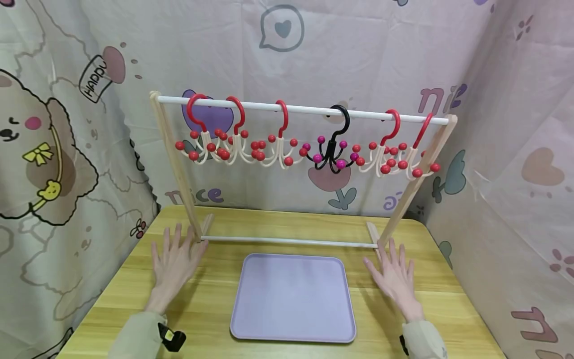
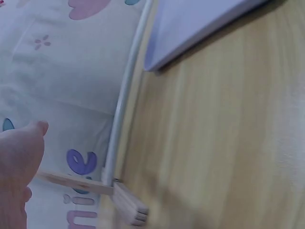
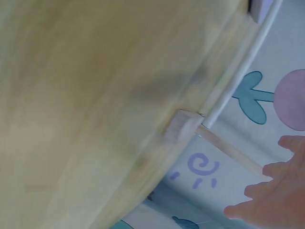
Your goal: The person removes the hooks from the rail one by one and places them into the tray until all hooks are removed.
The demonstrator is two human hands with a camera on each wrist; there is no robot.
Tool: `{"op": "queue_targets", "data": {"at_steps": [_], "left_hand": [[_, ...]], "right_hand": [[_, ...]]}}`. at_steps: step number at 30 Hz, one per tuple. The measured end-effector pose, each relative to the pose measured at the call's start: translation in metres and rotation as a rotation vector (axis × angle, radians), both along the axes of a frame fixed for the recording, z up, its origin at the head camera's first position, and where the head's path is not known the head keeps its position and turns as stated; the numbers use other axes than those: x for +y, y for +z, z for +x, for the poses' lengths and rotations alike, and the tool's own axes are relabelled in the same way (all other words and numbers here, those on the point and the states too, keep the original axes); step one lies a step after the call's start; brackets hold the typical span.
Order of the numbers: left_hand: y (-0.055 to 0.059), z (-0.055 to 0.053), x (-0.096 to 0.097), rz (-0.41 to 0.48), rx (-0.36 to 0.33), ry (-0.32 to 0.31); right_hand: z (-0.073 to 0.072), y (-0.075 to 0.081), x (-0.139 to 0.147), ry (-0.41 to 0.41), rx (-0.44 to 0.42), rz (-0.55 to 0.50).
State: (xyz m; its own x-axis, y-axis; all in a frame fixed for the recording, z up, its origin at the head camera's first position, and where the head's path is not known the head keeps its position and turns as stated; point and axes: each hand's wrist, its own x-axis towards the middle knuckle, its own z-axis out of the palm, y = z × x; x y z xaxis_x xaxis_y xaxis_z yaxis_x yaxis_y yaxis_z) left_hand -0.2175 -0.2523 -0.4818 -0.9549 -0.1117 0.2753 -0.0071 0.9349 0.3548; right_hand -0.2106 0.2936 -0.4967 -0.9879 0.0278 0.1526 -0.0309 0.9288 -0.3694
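Note:
My left hand is spread with straight fingers by the left foot of a wooden rack, holding nothing. Likewise my right hand has its fingers apart near the rack's right foot. From the rack's white top bar hang several red-hooked hangers with white arms and red ball tips. Among them is one black hanger with magenta balls, right of the middle. Between my hands lies a lilac tray with nothing on it. In the left wrist view the left hand shows only partly; the right hand shows at the right wrist view's edge.
The rack's lower white bar runs just behind the tray. Everything stands on a wooden table. Printed curtains enclose the table at the back and both sides.

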Motion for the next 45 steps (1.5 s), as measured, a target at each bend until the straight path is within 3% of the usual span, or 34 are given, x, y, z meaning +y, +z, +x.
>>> {"op": "queue_targets", "data": {"at_steps": [7, 14, 31, 39, 45], "left_hand": [[0.022, -0.003, 0.004, 0.017, -0.018, -0.004], [0.045, -0.005, 0.008, 0.038, 0.009, -0.007], [0.095, -0.022, 0.004, 0.104, 0.077, -0.026], [0.118, -0.031, -0.001, 0.198, 0.111, -0.031], [0.133, -0.038, -0.002, 0.345, 0.178, -0.032]], "right_hand": [[-0.002, 0.02, -0.001, 0.006, 0.006, 0.0], [-0.004, 0.042, -0.001, 0.014, 0.045, 0.01], [-0.013, 0.097, 0.003, 0.015, 0.217, -0.008], [-0.02, 0.115, 0.005, 0.013, 0.267, -0.005], [-0.024, 0.123, 0.007, 0.002, 0.364, -0.032]]}}
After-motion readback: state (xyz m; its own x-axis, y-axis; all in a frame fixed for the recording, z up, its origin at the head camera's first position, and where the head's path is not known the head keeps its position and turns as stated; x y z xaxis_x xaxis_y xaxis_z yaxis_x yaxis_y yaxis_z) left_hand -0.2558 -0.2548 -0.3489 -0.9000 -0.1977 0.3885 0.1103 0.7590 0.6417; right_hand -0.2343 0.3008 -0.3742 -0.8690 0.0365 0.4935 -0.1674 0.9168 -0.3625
